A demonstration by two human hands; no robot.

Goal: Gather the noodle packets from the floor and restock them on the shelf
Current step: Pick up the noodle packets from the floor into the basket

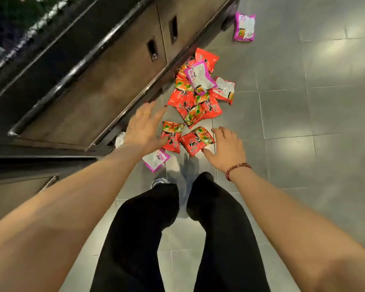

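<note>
Several red noodle packets (195,102) lie heaped on the grey tiled floor beside the shelf unit (105,81). A purple packet (199,77) rests on top of the heap. Another purple packet (156,159) lies under my left forearm, and a third (244,27) lies apart at the top. Two red packets (193,142) sit nearest me. My left hand (144,125) hovers with fingers spread just left of them. My right hand (228,148) is spread open, its thumb and fingers at the edge of the nearest red packet. Neither hand holds anything.
The dark shelf unit has cabinet doors with recessed handles (152,49) along its base at the left. My legs in black trousers (177,228) and one shoe (159,182) stand on the floor below the packets. Grey floor tiles (303,123) stretch to the right.
</note>
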